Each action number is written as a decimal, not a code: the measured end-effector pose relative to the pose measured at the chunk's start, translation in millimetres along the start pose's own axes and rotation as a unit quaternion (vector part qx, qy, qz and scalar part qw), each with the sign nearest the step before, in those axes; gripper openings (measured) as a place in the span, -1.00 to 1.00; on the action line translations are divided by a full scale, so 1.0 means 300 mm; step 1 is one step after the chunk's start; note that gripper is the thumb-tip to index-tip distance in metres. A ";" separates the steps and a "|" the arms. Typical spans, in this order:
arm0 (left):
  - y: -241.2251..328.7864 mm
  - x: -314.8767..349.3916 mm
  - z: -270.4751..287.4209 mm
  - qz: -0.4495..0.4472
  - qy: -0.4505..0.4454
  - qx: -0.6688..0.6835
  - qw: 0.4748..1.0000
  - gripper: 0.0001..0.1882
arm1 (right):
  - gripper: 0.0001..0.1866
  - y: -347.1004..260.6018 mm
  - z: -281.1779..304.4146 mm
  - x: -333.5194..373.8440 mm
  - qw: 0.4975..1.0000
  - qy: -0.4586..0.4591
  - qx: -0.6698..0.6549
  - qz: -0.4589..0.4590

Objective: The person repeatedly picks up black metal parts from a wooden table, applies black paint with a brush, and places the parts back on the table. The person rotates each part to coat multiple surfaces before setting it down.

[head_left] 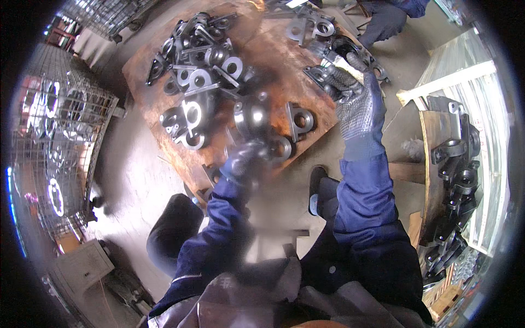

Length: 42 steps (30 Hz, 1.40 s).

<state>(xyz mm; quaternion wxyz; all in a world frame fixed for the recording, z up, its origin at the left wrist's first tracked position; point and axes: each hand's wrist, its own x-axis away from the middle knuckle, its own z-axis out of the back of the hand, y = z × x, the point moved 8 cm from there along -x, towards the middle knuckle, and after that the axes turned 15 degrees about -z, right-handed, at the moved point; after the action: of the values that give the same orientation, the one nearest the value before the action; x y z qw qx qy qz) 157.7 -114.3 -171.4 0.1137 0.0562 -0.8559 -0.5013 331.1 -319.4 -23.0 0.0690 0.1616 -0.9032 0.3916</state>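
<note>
My left hand [243, 161], in a dark glove and blurred by motion, is closed at the near end of a dark metal bracket [250, 116] with a round, shiny bore. The bracket is blurred too, and the fingertips are hard to make out. Just right of this hand lies another ring-shaped bracket [283, 147]; a bracket with a flat base [300, 121] rests farther right. My right hand [355, 106], in a grey textured glove, reaches over the table's right edge. Its fingers are closed round a pale, narrow object [350, 70] whose kind I cannot tell.
A heap of black metal brackets [199, 63] covers the far left of the rusty brown tabletop [145, 90]. More brackets [310, 27] lie far right, near another person's dark-clothed leg [385, 24]. Wire cages [65, 136] stand left; a wooden crate [429, 142] holds parts at right.
</note>
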 end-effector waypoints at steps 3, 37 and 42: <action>0.094 0.094 -0.118 -0.008 -0.040 0.021 0.999 -0.76 | -0.54 -0.005 -0.027 0.002 0.999 -0.044 -0.011 -0.013; 0.777 0.394 0.166 -0.249 0.104 -0.093 0.959 -0.50 | -0.46 0.288 -0.725 0.604 0.819 -0.408 0.399 0.056; 0.799 0.400 0.144 -0.252 0.121 -0.090 0.956 -0.48 | -0.48 0.305 -0.742 0.623 0.820 -0.413 0.394 0.035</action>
<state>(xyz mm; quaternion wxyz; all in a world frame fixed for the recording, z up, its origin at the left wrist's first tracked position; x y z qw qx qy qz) 34.9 14.6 33.5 0.0909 0.3194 -0.7452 -0.5782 123.8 -142.7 113.3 -0.3939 0.2900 -0.6205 0.6130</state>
